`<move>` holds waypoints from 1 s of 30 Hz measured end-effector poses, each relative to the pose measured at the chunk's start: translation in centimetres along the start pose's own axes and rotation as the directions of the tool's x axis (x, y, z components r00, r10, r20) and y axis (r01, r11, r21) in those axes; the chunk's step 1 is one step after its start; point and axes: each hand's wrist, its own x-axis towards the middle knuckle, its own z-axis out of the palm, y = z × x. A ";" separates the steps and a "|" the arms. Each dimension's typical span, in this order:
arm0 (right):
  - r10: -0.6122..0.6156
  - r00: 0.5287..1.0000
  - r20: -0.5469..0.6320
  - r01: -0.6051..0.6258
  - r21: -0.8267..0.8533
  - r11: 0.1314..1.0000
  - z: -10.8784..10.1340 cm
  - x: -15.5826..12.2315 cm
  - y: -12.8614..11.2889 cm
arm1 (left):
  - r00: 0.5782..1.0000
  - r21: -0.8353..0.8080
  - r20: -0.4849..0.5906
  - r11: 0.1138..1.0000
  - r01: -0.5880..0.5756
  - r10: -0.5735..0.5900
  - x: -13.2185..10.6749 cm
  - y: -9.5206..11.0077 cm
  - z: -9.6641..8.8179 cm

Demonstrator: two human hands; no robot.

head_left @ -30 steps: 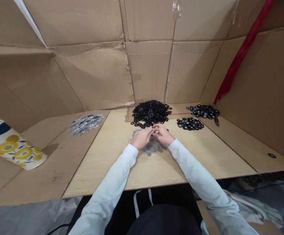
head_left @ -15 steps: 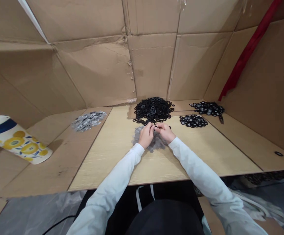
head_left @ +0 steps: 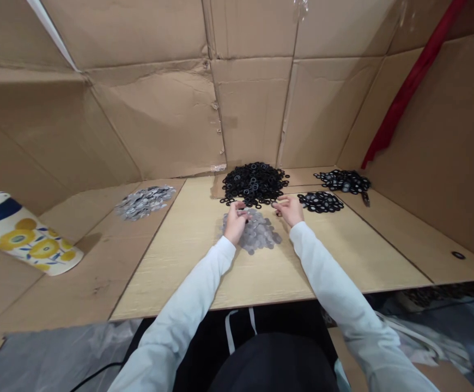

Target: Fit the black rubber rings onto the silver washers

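My left hand is over the left side of a pile of thin grey discs. Its fingers are curled together, with a small dark piece, seemingly a black ring, at the tips. To the right, my right hand pinches a small round disc between thumb and finger; a dark bit shows just below it. Behind both hands rises a large heap of black rings. Close to my right hand lies a flat pile of black rings with grey centres.
A second pile of ringed discs is at the back right. Shiny silvery discs lie on the left. A flowered cylinder leans at far left. One black ring rests at far right. Cardboard walls surround the board; a red strip hangs right.
My hands were together over the grey discs and have moved apart. The right hand has shifted right toward the ringed discs, the left slightly left, uncovering more grey discs.
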 end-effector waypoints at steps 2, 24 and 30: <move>0.001 0.999 -0.045 -0.006 -0.111 0.994 -0.8 0.9 0.7 | 1.000 -0.069 0.002 0.998 0.002 -0.001 0.1 0.1 -0.2; -0.313 0.727 0.610 0.204 0.244 0.948 2.0 -2.5 -1.6 | 0.977 -0.247 0.209 0.966 0.082 -0.029 -0.2 1.0 -0.9; -0.307 0.786 0.537 0.284 0.128 0.950 1.9 -2.1 -1.2 | 0.963 -0.255 0.267 0.961 0.103 -0.033 0.2 1.1 -1.3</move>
